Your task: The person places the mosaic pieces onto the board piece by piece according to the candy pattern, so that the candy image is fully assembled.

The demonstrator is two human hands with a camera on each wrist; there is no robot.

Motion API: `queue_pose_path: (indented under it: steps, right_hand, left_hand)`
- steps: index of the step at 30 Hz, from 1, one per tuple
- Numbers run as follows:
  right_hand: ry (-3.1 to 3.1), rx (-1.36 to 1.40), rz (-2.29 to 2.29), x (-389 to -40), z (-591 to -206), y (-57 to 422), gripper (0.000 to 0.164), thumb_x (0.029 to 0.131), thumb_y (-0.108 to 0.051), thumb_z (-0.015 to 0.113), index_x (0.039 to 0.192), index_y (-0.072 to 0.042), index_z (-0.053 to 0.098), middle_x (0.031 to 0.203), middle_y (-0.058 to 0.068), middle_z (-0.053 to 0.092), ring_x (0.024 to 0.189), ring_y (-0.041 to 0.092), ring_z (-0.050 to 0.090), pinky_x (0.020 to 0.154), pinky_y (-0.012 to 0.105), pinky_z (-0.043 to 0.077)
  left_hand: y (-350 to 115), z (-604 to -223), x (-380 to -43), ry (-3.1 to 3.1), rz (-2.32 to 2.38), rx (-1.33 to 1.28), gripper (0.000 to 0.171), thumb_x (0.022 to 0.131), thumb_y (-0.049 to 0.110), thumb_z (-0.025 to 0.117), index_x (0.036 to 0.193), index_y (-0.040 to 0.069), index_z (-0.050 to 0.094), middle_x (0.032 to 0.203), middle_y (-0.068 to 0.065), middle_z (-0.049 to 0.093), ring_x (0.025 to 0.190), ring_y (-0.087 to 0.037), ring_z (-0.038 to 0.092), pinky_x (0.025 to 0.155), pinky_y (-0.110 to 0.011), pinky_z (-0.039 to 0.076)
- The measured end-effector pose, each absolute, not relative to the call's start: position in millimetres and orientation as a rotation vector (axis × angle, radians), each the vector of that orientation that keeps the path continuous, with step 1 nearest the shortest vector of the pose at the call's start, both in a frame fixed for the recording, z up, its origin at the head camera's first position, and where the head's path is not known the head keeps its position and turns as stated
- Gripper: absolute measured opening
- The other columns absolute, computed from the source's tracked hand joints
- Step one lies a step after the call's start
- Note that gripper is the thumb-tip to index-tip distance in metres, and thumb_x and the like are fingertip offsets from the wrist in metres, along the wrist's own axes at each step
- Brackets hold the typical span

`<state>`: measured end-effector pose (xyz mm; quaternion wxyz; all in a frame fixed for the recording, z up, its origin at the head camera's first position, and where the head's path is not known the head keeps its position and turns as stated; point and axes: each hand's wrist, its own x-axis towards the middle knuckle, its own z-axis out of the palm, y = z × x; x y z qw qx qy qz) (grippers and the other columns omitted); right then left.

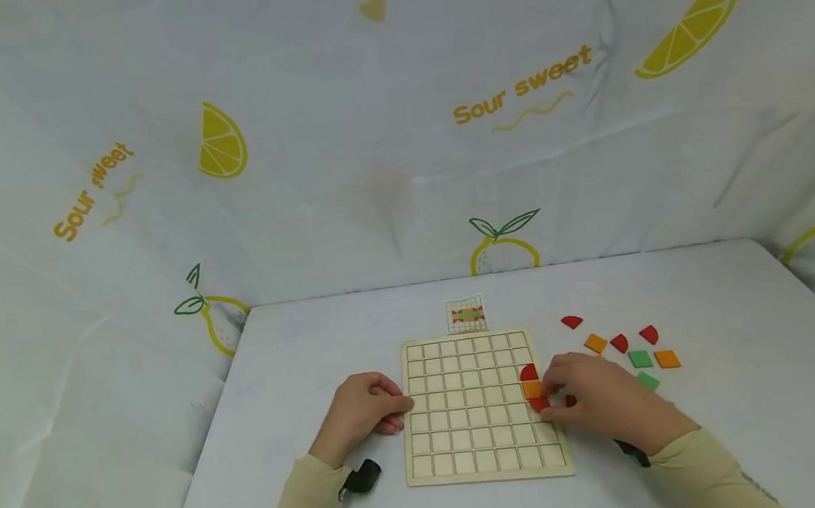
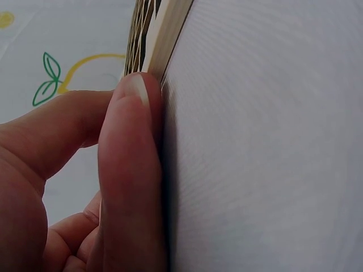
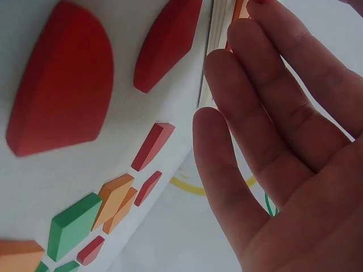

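Note:
A pale wooden grid board (image 1: 482, 478) lies flat on the table. At its left edge my left hand (image 1: 365, 410) holds the frame with thumb and forefinger; in the left wrist view the thumb (image 2: 130, 164) meets the board's side (image 2: 169, 37). Over the right edge, my right hand (image 1: 597, 396) pinches a red quarter-circle piece (image 1: 538, 404) at a right-column cell. Above that piece are an orange square (image 1: 532, 389) and another red quarter-circle (image 1: 528, 372). The right wrist view shows the other fingers (image 3: 289, 113) nearly straight.
A small pattern card (image 1: 466, 314) stands behind the board. Right of it are scattered loose pieces: red quarter-circles (image 1: 571, 322), orange squares (image 1: 667, 358) and green squares (image 1: 640, 359). One red piece (image 3: 62, 79) lies near the right hand. A printed white cloth (image 1: 372, 208) hangs behind.

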<state>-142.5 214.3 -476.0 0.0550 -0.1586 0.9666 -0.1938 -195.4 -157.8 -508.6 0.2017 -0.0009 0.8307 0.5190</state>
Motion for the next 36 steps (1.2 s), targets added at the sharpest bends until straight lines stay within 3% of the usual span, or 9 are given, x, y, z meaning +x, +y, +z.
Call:
queue_pose_path:
  steps: [9,14,22,28,32,36]
  right_hand:
    - [2.924,-0.435,-0.588,-138.0,-477.5,212.9,0.025,0.081,-0.041,0.096,0.089,-0.031,0.075,0.087,-0.019,0.06,0.076,0.002,0.05,0.066,0.021,0.046]
    - [2.935,-0.45,-0.577,-138.9,-476.1,213.7,0.024,0.082,-0.035,0.096,0.089,-0.031,0.074,0.086,-0.019,0.058,0.074,0.0,0.049,0.066,0.02,0.047]
    - [2.945,-0.435,-0.558,-142.2,-473.0,216.3,0.022,0.083,-0.038,0.094,0.088,-0.03,0.074,0.087,-0.017,0.06,0.075,0.002,0.051,0.066,0.021,0.047]
    - [2.888,-0.317,-0.653,-146.1,-465.8,234.4,0.023,0.088,-0.038,0.09,0.099,-0.023,0.076,0.101,-0.009,0.07,0.085,0.009,0.063,0.077,0.031,0.059]
    - [2.916,-0.317,-0.721,-148.6,-463.8,251.1,0.02,0.09,-0.035,0.088,0.102,-0.023,0.077,0.105,-0.008,0.073,0.099,0.014,0.069,0.087,0.039,0.061]
    - [2.934,-0.298,-0.787,-151.0,-464.2,270.1,0.017,0.092,-0.031,0.087,0.105,-0.022,0.079,0.104,-0.009,0.074,0.102,0.017,0.07,0.09,0.044,0.062]
  left_hand:
    - [-156.7,-508.4,-191.3,2.301,1.44,-0.023,0.028,0.088,0.023,0.091,0.1,0.006,0.072,0.074,-0.006,0.076,0.061,-0.012,0.072,0.06,-0.026,0.063]
    - [-156.5,-508.3,-192.4,2.313,1.453,0.003,0.028,0.087,0.024,0.091,0.099,0.006,0.073,0.073,-0.005,0.076,0.061,-0.012,0.073,0.061,-0.027,0.064]
    - [-157.1,-506.5,-193.5,2.331,1.433,0.0,0.027,0.087,0.024,0.091,0.099,0.007,0.073,0.072,-0.005,0.076,0.06,-0.011,0.072,0.06,-0.027,0.063]
    - [-156.6,-508.2,-194.9,2.328,1.437,0.012,0.027,0.088,0.024,0.091,0.099,0.007,0.073,0.073,-0.005,0.076,0.059,-0.011,0.072,0.059,-0.026,0.063]
    - [-156.9,-510.1,-195.4,2.325,1.445,0.002,0.028,0.087,0.024,0.091,0.099,0.007,0.073,0.073,-0.005,0.076,0.059,-0.011,0.072,0.059,-0.026,0.063]
    - [-157.3,-511.3,-195.4,2.321,1.451,-0.001,0.028,0.087,0.024,0.091,0.1,0.007,0.073,0.072,-0.005,0.076,0.06,-0.012,0.073,0.059,-0.027,0.063]
